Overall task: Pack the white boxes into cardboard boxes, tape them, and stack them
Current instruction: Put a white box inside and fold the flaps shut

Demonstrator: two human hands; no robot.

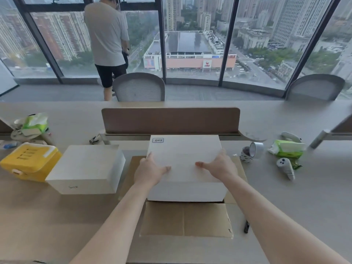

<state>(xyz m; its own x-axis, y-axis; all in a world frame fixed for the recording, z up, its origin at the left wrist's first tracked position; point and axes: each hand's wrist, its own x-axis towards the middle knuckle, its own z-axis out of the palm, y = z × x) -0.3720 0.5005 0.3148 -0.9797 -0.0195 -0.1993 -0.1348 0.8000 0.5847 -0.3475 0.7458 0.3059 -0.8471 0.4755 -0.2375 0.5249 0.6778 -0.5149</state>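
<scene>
A white box [185, 149] with a small handwritten label at its far left corner sits in an open cardboard box [185, 218] at the desk's centre, its upper part above the flaps. My left hand [150, 170] grips its left side, thumb lying on the lid. My right hand [219, 166] grips the right side, thumb on top too. A second white box [85, 168] rests on the desk to the left, apart from both hands. A roll of tape [256, 149] stands to the right of the cardboard box.
A yellow plastic case [30, 161] lies at far left. Green tissue packs [287, 149] and a small grey toy [285, 167] lie on the right. A black pen [246, 226] rests beside the front flap. A brown divider [170, 120] stands behind; a person [108, 40] stands at the window.
</scene>
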